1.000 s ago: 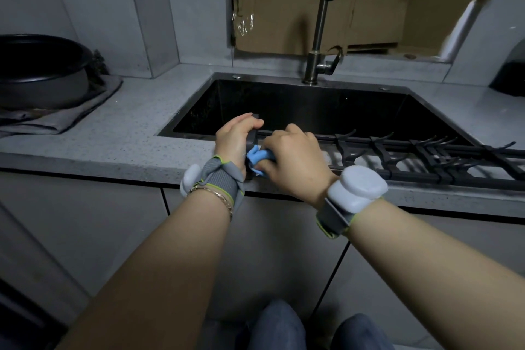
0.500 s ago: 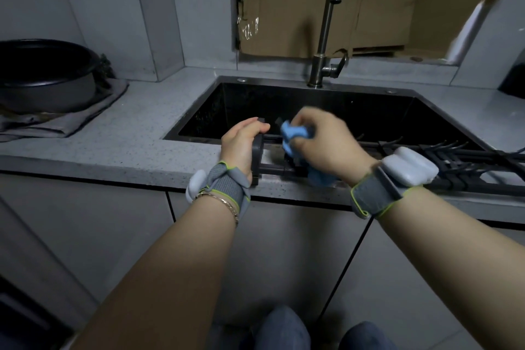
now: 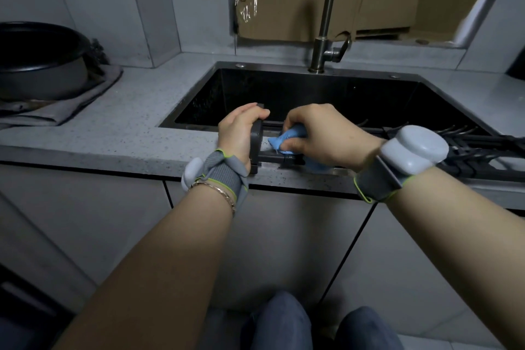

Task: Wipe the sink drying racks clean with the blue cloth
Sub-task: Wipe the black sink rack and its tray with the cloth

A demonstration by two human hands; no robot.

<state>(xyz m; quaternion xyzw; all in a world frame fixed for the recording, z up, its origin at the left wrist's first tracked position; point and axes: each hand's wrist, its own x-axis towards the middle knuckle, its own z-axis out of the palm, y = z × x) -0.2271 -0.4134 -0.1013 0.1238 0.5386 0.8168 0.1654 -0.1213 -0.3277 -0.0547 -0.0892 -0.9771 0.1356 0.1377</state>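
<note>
Both hands work at the left end of the rack (image 3: pixel 483 142), which lies along the near edge of the sink (image 3: pixel 199 99), partly over the basin and partly on the worktop (image 3: pixel 113 133). Left hand (image 3: pixel 241 133) grasps the rack's black end bar (image 3: pixel 256 150), fingers curled over its top. Right hand (image 3: pixel 321 133) is clenched round the bunched blue cloth (image 3: pixel 289 138) and presses it onto the rails just beside that bar. A fold of cloth also shows under the palm, at the front rail.

The step in hand looks like scrubbing the end section, with the long run of prongs to the right yet to be wiped.

To do it well:
- A firm left grip matters. The rack seems only to rest on the rim, so a hard stroke could slide it or tip its far edge into the basin.
- Wrap the cloth round each rail and draw along it rather than dabbing the top, so the sides and underside get wiped too.
- Work the cloth into the corners where the rails meet the end bar, since grime likely gathers there.
- Moving right, hold the cloth tightly bunched, because the upturned prongs would probably snag loose folds.
- Turn the cloth to a fresh face when it looks soiled.
</note>
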